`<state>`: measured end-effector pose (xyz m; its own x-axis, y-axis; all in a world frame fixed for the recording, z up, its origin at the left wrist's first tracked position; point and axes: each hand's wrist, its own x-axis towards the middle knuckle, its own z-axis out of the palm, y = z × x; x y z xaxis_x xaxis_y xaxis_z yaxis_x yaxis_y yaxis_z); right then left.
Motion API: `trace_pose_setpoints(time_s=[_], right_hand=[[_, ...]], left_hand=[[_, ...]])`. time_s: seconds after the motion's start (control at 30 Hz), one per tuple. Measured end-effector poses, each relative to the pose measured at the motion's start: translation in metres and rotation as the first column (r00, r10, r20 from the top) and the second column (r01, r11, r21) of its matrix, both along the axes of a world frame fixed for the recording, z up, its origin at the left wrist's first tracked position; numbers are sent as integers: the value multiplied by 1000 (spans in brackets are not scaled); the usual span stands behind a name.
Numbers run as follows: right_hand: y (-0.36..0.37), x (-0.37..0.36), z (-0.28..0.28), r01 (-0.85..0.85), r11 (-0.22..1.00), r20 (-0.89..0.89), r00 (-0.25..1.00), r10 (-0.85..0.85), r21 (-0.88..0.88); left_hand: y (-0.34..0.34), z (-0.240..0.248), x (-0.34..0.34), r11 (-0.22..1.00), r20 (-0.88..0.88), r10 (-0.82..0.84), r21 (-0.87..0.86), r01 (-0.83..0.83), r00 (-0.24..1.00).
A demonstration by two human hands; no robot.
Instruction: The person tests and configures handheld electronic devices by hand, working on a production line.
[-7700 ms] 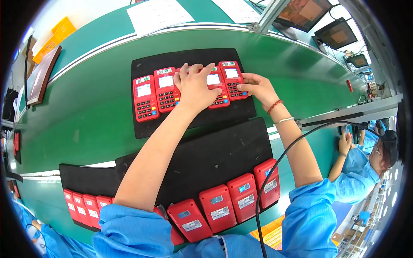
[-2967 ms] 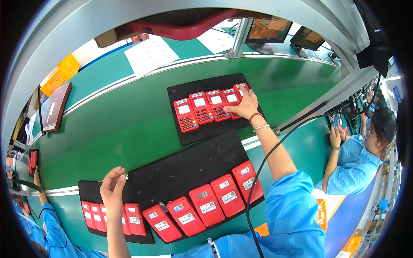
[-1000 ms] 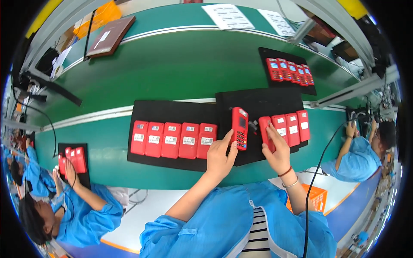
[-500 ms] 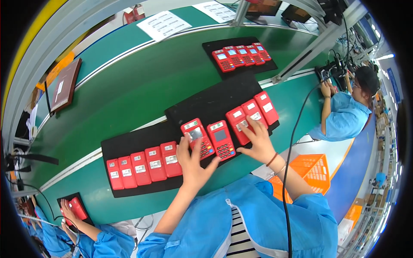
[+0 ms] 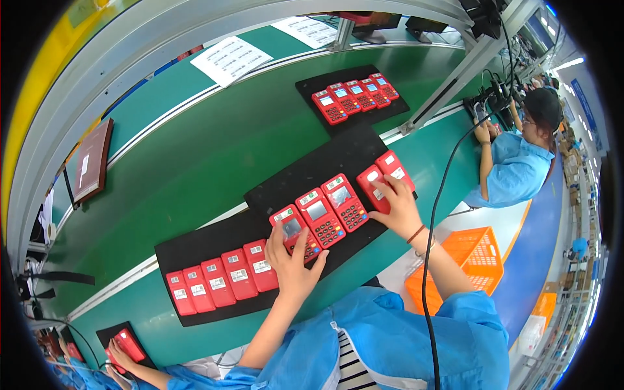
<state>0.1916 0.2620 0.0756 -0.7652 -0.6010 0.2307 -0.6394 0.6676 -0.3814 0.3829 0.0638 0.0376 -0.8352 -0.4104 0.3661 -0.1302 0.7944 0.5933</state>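
Note:
My left hand lies with fingers spread over a red card payment terminal that faces up, its screen and keypad showing. To its right lie a second face-up terminal and a third face-up terminal, side by side. My right hand has its fingers apart over a face-down terminal, its fingertips on the labelled back and its thumb near the lower left edge. Beyond it rests another face-down terminal. All lie on a black mat.
Several face-down terminals line the left mat. Across the green belt, another black mat carries several lit terminals. A black cable hangs at right, before an orange crate. Co-workers sit on both sides.
One more terminal in the right group now faces up, so three show their screens and two their backs. My right hand is over the terminal beside it. The whole view has shifted slightly.

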Motion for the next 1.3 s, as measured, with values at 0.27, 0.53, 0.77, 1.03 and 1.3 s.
trace_pose_setpoints(time_s=[0.27, 0.53, 0.77, 1.03, 1.3], right_hand=[[-5, -34, -2, 68, 960, 352, 935, 34, -272], [36, -67, 4, -18, 997, 270, 963, -4, 80], [52, -90, -41, 112, 893, 421, 902, 93, -437], [51, -64, -34, -326, 912, 44, 937, 347, -248], [69, -70, -43, -458, 830, 101, 854, 510, -317]], left_hand=[[0, -9, 2, 988, -35, -36, 149, 41, 999], [21, -11, -8, 989, 10, 50, 138, -51, 999], [26, -2, -7, 981, -1, 180, 75, -179, 984], [43, 9, -5, 947, 77, 267, -209, -246, 961], [51, 14, -2, 896, 129, 279, -392, -210, 952]])
